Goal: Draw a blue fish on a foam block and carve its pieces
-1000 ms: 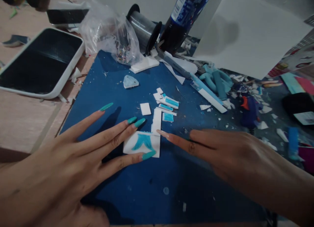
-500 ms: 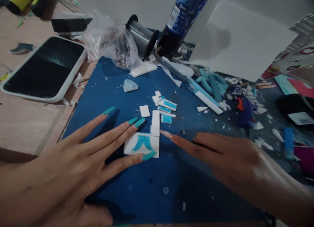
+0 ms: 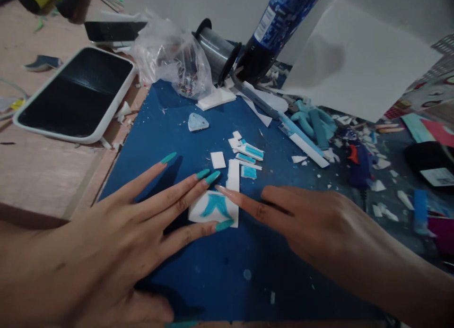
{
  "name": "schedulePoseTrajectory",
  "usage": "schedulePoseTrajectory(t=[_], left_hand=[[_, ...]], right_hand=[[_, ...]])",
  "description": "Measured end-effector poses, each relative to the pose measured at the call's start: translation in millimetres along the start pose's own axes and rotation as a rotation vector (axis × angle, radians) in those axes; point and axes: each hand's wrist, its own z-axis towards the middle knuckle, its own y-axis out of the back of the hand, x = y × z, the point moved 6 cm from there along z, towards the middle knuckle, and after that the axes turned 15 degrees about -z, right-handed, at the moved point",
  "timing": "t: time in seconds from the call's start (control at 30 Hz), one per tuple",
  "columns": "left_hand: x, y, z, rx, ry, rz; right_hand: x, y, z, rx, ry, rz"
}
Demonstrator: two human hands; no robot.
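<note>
A small white piece with a turquoise painted shape [image 3: 214, 206] lies flat on the blue mat [image 3: 220, 280]. My left hand [image 3: 138, 224] is spread over its left side, with long turquoise nails resting on or just above it. My right hand [image 3: 305, 219] has its index finger stretched to the piece's upper edge, the other fingers curled under; nothing shows in it. A white strip [image 3: 233, 174] meets the piece's top right, partly covered by that fingertip. Behind it are a white square [image 3: 218, 160] and several small white-and-blue strips [image 3: 253, 151].
At the left lies a phone [image 3: 76, 94]. Along the back are a plastic bag [image 3: 170, 54], a wire spool [image 3: 218, 49], a dark bottle [image 3: 269, 30] and a blue cutter [image 3: 301, 141]. Scraps, a glue gun [image 3: 360, 165] and a black object [image 3: 431, 165] crowd the right.
My right index finger has moved left, from beside the white strip onto the joint between strip and painted piece. My left hand keeps its place on the piece. The whole view has shifted slightly.
</note>
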Motion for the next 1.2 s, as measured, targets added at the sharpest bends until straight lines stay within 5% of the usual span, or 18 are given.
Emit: schedulePoseTrajectory(t=[0.33,1.2], left_hand=[[-3.6,3.8,1.1,-0.061,0.101,-0.090],[-5.6,4.6,-1.1,-0.030,0.035,-0.041]], right_hand=[[-0.5,6.7,3.3,0.031,-0.034,-0.008],[-5.9,-3.2,-25.0,0.030,-0.067,-0.013]])
